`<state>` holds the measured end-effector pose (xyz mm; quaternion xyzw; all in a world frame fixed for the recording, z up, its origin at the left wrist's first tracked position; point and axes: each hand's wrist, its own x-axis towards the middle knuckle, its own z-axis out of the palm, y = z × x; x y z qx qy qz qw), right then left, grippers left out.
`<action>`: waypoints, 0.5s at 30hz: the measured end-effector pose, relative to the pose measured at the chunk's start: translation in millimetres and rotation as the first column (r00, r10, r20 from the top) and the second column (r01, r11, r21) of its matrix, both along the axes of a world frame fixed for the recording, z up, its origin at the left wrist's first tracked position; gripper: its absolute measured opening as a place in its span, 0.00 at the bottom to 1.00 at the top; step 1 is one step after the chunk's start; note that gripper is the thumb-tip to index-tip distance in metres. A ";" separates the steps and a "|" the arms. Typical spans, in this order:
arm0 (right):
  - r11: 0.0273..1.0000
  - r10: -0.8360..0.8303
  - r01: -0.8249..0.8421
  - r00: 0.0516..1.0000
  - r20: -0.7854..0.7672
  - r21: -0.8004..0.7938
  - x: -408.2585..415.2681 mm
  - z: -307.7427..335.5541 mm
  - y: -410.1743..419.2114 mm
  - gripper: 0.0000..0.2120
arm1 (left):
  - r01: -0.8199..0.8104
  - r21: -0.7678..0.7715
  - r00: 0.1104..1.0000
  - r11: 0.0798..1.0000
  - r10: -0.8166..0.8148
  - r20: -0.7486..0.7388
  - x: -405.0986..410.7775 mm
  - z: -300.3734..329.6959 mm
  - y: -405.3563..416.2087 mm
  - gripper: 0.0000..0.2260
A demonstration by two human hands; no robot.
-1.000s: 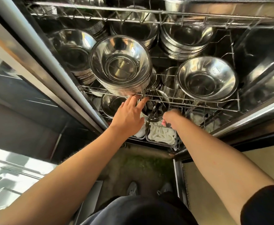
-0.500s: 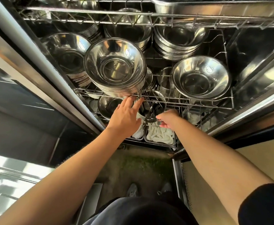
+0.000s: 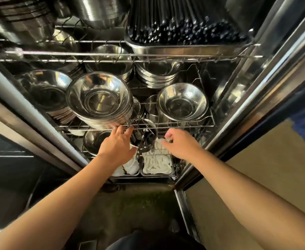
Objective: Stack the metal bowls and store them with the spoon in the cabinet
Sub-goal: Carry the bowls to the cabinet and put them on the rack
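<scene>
A tall stack of metal bowls (image 3: 99, 100) stands on the cabinet's middle wire shelf (image 3: 184, 125), with a shorter stack of bowls (image 3: 182, 102) to its right. Just under that shelf's front rail, a metal cup holds dark spoons and utensils (image 3: 145, 139). My left hand (image 3: 118, 147) is left of the cup, fingers spread, with its fingertips at the rail. My right hand (image 3: 180, 143) hovers right of the cup, fingers loosely curled and apart, and nothing shows in it.
More bowl stacks (image 3: 45, 91) fill the left and back of the shelf. A steel tray of dark chopsticks (image 3: 184, 29) sits on the upper shelf. Bins of white utensils (image 3: 157, 166) lie below my hands. Steel door frames (image 3: 256, 98) flank the opening.
My right hand has pulled back to the right, away from the utensil cup, and its fingers have loosened. My left hand stays at the rail. The view has tilted upward.
</scene>
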<state>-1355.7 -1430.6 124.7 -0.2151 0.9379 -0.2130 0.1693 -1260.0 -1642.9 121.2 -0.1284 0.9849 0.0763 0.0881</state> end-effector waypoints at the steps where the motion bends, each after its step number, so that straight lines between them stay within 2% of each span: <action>1: 1.000 0.009 -0.009 0.998 -0.057 0.009 2.3 7.8 6.0 0.13 | -0.002 -0.010 1.000 1.000 0.003 0.017 -0.8 1.1 0.4 0.37; 5: 1.000 -0.012 0.006 0.978 -0.207 -0.030 -2.1 38.6 29.5 0.14 | -0.012 -0.049 0.999 0.999 0.014 0.034 -10.6 14.1 6.4 0.33; 10: 0.999 -0.053 0.050 0.959 -0.279 -0.018 -23.4 62.1 46.2 0.19 | 0.055 -0.101 0.980 0.993 -0.073 -0.185 -32.1 33.2 27.8 0.26; 13: 0.996 -0.081 0.085 0.967 -0.240 0.005 -36.8 68.4 49.3 0.27 | 0.162 -0.030 0.951 0.986 -0.164 -0.263 -55.3 40.6 40.2 0.29; 15: 0.991 -0.135 0.131 0.981 -0.141 -0.035 -43.8 70.2 49.3 0.35 | 0.229 0.004 0.942 0.974 -0.220 -0.252 -72.2 44.5 46.2 0.34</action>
